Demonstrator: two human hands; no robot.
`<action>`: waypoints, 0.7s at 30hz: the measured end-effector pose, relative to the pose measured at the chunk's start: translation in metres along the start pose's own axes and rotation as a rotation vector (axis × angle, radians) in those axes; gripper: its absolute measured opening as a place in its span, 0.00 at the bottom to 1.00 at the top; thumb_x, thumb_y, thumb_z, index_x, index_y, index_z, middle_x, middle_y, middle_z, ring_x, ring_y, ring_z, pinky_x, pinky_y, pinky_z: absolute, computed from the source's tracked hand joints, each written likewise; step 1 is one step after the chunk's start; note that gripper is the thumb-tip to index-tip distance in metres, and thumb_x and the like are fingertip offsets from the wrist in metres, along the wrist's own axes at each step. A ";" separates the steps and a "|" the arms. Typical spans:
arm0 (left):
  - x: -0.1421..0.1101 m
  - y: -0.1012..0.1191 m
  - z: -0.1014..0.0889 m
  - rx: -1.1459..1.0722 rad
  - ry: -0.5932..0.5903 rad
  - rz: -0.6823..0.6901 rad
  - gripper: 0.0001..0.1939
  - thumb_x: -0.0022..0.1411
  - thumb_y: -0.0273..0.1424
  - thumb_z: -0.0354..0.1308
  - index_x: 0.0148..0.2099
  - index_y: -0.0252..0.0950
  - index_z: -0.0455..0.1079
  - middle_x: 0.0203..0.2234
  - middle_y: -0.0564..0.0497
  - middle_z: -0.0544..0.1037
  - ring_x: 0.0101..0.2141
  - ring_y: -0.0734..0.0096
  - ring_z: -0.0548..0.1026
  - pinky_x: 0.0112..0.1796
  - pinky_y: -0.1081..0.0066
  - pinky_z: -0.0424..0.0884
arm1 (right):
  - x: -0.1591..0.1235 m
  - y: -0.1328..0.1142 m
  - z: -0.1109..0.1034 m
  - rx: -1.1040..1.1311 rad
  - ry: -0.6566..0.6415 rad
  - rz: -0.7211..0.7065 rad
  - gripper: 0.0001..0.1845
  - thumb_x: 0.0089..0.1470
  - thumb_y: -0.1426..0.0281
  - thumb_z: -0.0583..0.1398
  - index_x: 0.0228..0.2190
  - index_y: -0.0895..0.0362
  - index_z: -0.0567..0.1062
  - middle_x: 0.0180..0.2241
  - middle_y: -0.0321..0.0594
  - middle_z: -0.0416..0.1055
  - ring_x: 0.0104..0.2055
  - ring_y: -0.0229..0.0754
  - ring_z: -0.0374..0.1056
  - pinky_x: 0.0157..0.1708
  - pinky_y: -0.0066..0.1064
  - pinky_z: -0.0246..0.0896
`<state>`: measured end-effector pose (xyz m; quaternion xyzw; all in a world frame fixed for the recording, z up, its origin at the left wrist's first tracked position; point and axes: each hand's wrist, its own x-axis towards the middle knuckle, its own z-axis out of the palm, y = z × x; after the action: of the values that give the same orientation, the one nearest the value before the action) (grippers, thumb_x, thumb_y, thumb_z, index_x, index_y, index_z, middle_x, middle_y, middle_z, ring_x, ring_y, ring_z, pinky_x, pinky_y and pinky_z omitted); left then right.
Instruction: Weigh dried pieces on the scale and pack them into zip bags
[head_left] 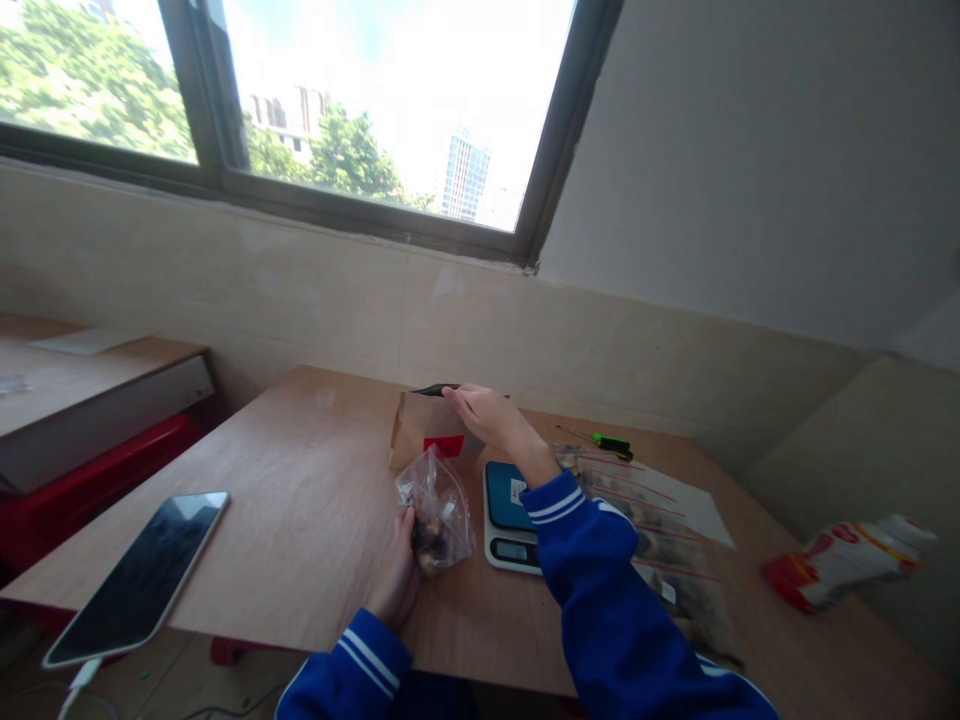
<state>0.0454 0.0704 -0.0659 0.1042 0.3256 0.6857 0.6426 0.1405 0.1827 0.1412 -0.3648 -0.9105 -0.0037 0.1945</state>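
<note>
My left hand is closed around a clear plastic bag with brownish lumpy pieces at its bottom. Just behind that bag stands a brown paper bag bearing a red label. At its dark open top is my right hand, its fingers bent at the rim; whether they pinch the rim or something inside is hidden. Below my right forearm, a kitchen scale with a teal platform and a small display is partly covered by the sleeve.
Several filled zip bags lie right of the scale, partly under my arm. A green-black screwdriver rests behind them. A white-and-red bottle is at the right, a cabled phone at the left edge.
</note>
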 end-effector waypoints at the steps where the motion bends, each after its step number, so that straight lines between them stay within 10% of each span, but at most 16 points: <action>1: -0.001 0.001 0.001 -0.003 -0.004 0.001 0.17 0.61 0.39 0.57 0.51 0.41 0.68 0.43 0.48 0.78 0.46 0.65 0.76 0.52 0.60 0.69 | -0.002 -0.003 -0.002 0.003 0.034 -0.024 0.20 0.66 0.64 0.46 0.36 0.59 0.75 0.40 0.48 0.75 0.42 0.43 0.69 0.44 0.32 0.57; 6: -0.004 0.003 0.003 -0.010 0.028 0.030 0.19 0.62 0.39 0.56 0.54 0.42 0.65 0.42 0.49 0.79 0.42 0.67 0.77 0.50 0.60 0.70 | -0.023 -0.019 -0.010 0.268 0.274 -0.038 0.14 0.57 0.79 0.48 0.39 0.59 0.71 0.40 0.45 0.72 0.44 0.42 0.67 0.45 0.32 0.59; 13: -0.008 0.007 0.010 -0.080 -0.055 0.028 0.24 0.63 0.44 0.53 0.58 0.40 0.65 0.49 0.44 0.77 0.50 0.59 0.74 0.55 0.55 0.65 | -0.057 -0.018 0.034 0.519 -0.325 0.194 0.14 0.48 0.86 0.49 0.31 0.58 0.67 0.29 0.37 0.71 0.29 0.36 0.67 0.29 0.25 0.59; 21: -0.012 0.011 0.015 -0.055 -0.011 0.040 0.22 0.67 0.40 0.48 0.56 0.34 0.68 0.50 0.44 0.76 0.57 0.56 0.67 0.56 0.61 0.65 | -0.058 -0.022 0.090 0.505 -0.436 -0.013 0.14 0.49 0.71 0.64 0.39 0.61 0.72 0.42 0.47 0.73 0.43 0.46 0.69 0.44 0.33 0.62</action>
<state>0.0470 0.0644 -0.0450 0.0965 0.3009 0.7065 0.6333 0.1323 0.1415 0.0406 -0.2916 -0.9052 0.2989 0.0794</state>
